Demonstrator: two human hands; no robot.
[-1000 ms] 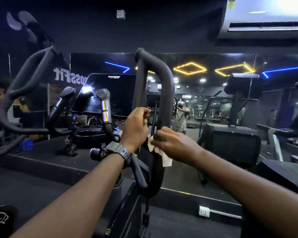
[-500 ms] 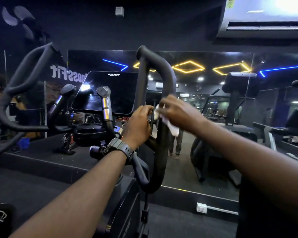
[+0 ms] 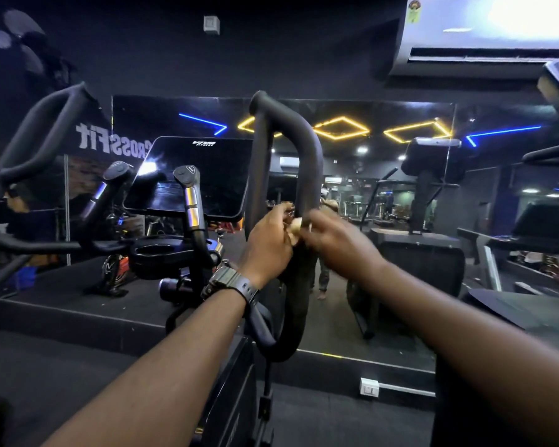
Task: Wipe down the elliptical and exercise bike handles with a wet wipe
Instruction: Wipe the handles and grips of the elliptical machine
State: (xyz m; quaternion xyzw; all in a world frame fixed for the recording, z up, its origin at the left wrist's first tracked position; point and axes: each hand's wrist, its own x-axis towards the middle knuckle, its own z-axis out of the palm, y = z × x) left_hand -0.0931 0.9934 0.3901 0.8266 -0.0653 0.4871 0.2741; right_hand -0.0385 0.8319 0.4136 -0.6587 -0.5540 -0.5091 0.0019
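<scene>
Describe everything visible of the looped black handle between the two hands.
The looped handle is a thick matte black bar, seemingly foam-covered, bent into a tall narrow loop with a capped end at top left. It stands upright beside the console screen. The left hand grips it; the right hand presses a crumpled wipe against it.

One head-worn wide-angle view only, looking forward and slightly down along both forearms, close in on the looped handle [image 3: 307, 162] at centre. It faces a far wall mirror [image 3: 384, 221], with the console screen [image 3: 191, 175] near left and the edges bending.
</scene>
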